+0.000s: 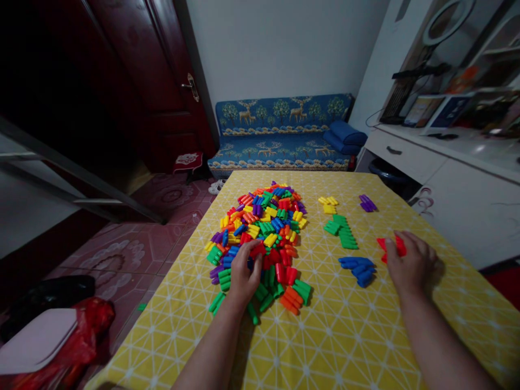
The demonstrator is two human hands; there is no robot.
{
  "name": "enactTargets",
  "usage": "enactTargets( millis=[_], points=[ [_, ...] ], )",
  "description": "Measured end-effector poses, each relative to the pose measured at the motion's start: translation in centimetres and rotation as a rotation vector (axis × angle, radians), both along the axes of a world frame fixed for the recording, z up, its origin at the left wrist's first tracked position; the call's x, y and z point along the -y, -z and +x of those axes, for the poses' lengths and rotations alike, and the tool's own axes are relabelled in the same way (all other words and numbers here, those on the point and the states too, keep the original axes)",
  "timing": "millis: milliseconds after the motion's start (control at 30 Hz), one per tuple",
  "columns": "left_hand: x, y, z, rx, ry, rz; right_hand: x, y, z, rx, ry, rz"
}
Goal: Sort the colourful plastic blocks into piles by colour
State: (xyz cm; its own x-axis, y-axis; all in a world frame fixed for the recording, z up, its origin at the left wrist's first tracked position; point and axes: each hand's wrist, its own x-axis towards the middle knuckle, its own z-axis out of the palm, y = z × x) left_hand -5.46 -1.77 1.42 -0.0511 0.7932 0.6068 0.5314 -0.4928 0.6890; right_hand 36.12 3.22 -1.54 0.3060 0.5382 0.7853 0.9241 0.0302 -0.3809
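Observation:
A heap of multicoloured plastic building blocks (264, 214), shaped like joined tubes, lies on the table. My left hand (244, 271) reaches into its near side, thumb and fingers closed around a red block (257, 249). At the right, my right hand (412, 262) rests on the tabletop, its fingers curled over a group of red blocks (400, 247), partly hidden beneath them. Sorted by colour between the heap and that hand are blue blocks (359, 269), green blocks (343, 232), yellow blocks (328, 204) and purple blocks (368, 203).
A yellow patterned cloth (325, 341) covers the table. Behind it stands a blue sofa (280, 143); a white cabinet (455, 189) is on the right. To the left are a dark red door (142, 70), a small stool (189, 161) and a metal ladder-like frame (81, 170).

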Motion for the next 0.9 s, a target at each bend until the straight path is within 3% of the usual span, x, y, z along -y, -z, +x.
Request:
enactTargets(
  millis=[100,200,333,467,567,733,800,900],
  points=[
    [0.0,0.4,0.2,0.011,0.03,-0.008,0.5,-1.9,-3.1,-0.02,-0.174,0.106],
    [0.1,0.5,0.4,-0.001,0.078,0.005,2.0,-3.9,-9.0,-0.112,-0.431,0.098],
    [0.5,0.2,0.6,-0.012,0.174,-0.001,5.2,-4.9,-17.8,-0.108,-0.819,-0.171],
    [0.9,-0.1,0.8,-0.013,0.238,-0.009,7.4,-4.0,-22.7,-0.13,-0.933,-0.295],
    [1.0,-0.1,0.9,-0.022,0.287,-0.027,7.7,-3.5,-23.3,-0.214,-0.947,-0.237],
    [0.9,0.0,1.2,-0.066,0.356,-0.005,7.1,-4.1,-21.9,-0.279,-0.903,-0.164],
    [0.6,0.0,0.9,-0.096,0.296,0.05,6.3,-4.2,-20.4,-0.299,-0.797,-0.123],
    [0.1,-0.1,0.1,-0.136,0.06,0.146,4.4,-3.5,-15.7,-0.398,-0.516,-0.025]
  ],
)
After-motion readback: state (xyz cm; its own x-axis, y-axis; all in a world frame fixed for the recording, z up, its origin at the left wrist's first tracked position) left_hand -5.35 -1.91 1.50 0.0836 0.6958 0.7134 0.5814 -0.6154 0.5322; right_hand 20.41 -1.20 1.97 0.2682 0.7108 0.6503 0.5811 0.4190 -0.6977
